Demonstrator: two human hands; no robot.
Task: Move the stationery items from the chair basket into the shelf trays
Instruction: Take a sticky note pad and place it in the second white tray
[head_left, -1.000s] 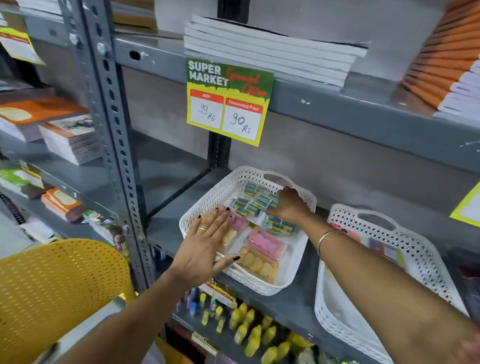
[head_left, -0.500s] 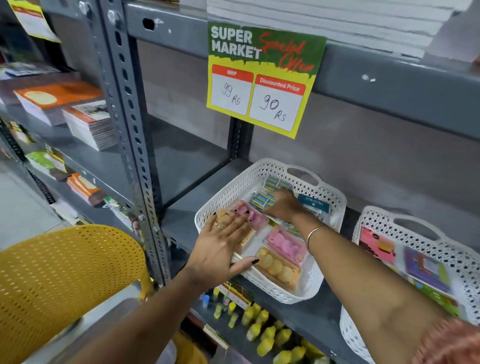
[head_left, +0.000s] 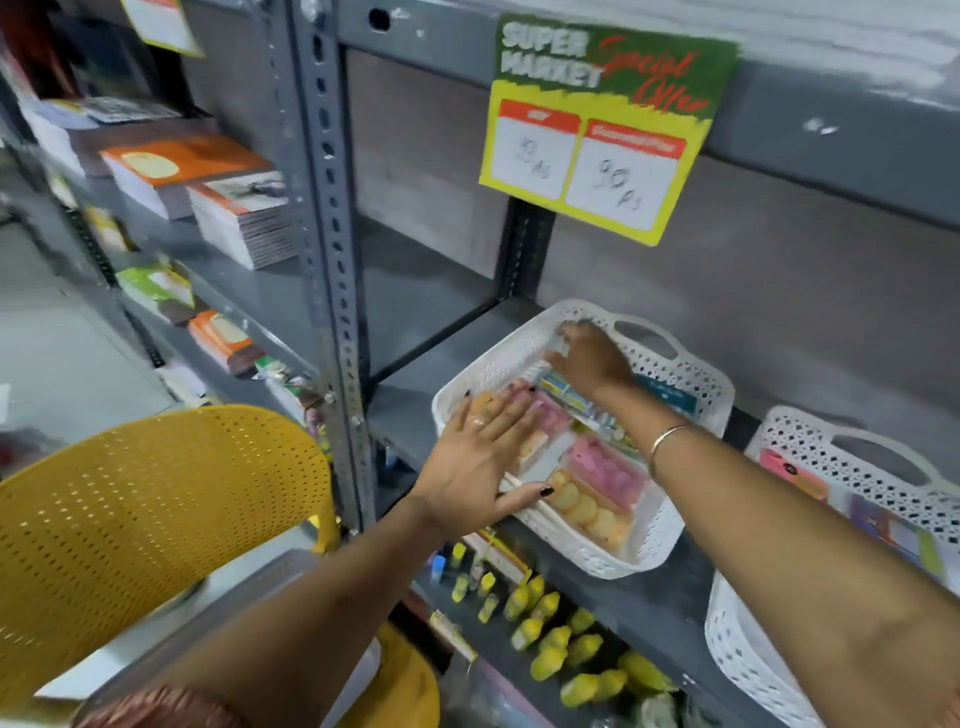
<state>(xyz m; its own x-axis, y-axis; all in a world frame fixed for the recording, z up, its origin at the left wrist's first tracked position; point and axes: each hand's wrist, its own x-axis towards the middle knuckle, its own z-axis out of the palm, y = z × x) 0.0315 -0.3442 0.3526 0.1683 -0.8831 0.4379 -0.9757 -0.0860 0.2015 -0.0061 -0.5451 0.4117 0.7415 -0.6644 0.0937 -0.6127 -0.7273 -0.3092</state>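
A white perforated tray (head_left: 675, 540) sits on the grey shelf. It holds a pink packet (head_left: 602, 467), an orange packet (head_left: 587, 512) and several small blue-green packs (head_left: 566, 395). My left hand (head_left: 478, 457) lies flat with fingers spread on the tray's near-left rim and the packets there. My right hand (head_left: 592, 358) reaches into the tray's far part, fingers down near the back-left corner; blur hides whether it grips anything. A second white tray (head_left: 779, 431) with colourful packets stands to the right. A grey container (head_left: 249, 587) rests on the yellow chair (head_left: 145, 519).
A green and yellow price sign (head_left: 608, 130) hangs from the shelf above the tray. The perforated steel post (head_left: 332, 260) stands left of the tray. Book stacks (head_left: 239, 213) fill the left shelves. Small yellow bottles (head_left: 545, 623) line the shelf below.
My right hand has slid from the tray's middle back toward its far-left corner. My left hand has stayed flat on the near rim. The view has shifted closer and lower.
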